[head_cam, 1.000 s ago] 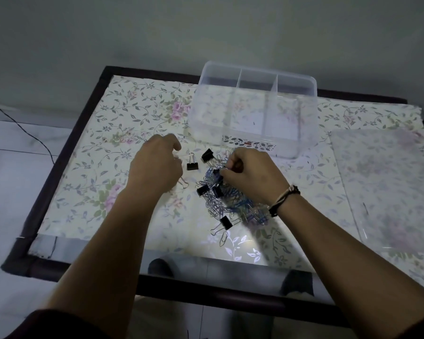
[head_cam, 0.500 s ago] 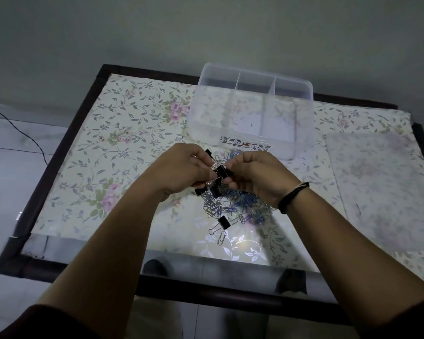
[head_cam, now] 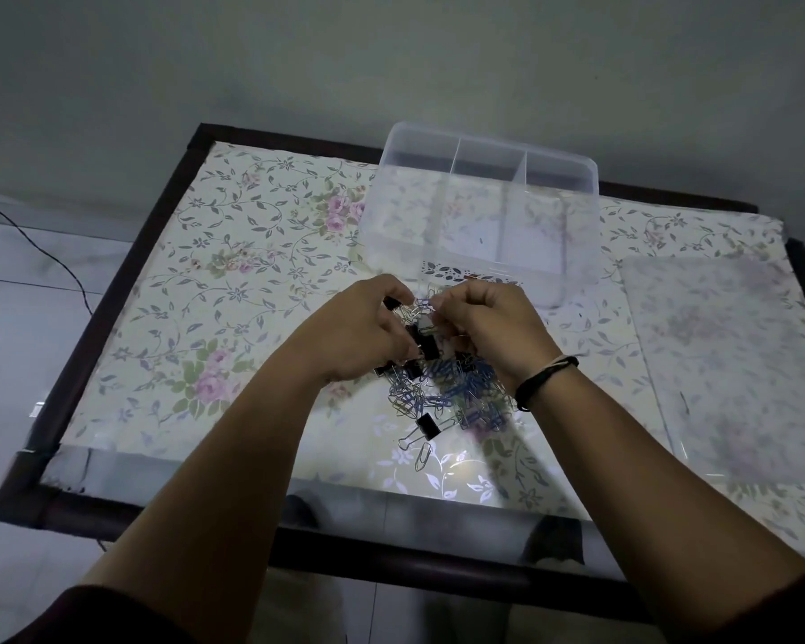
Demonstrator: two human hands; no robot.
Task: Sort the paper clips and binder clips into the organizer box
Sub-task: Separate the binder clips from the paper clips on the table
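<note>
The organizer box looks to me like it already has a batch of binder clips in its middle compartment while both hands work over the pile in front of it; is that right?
Not quite. In the head view every compartment of the organizer box looks empty; no binder clips are inside. Both hands, left hand and right hand, do work over the pile in front of it.

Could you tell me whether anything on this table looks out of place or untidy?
Only the clip pile: paper and binder clips lie tangled together, one binder clip stray beside it; the organizer box looks empty.
</note>
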